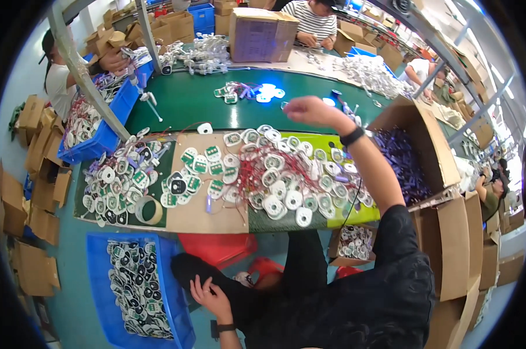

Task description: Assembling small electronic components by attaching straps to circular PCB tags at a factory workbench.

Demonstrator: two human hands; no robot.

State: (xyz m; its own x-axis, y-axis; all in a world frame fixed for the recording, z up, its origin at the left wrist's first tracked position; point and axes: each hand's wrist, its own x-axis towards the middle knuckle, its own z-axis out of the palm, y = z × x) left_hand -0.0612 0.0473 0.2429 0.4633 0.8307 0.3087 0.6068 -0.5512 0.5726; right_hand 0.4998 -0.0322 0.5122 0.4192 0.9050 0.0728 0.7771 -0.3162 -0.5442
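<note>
My right hand [314, 113] reaches over the green conveyor belt [187, 104], its fingers curled together and slightly blurred. A small pale thing shows at its fingertips, too unclear to name. Just left of it, several lit boards [267, 93] glow blue-white on the belt beside purple parts and red wires. My left hand [211, 298] rests on my thigh, fingers spread, holding nothing. Between my arms and the belt, the bench carries a heap of round white discs with red wires [280, 168]. Green-and-white circuit boards [200, 164] lie left of that heap.
A tape roll [149, 210] lies at the bench's front left. Purple cylindrical parts [399, 166] fill a cardboard box at right. A blue bin [181, 314] of boards stands beside my left leg. Beyond the belt are a large carton [261, 36] and co-workers.
</note>
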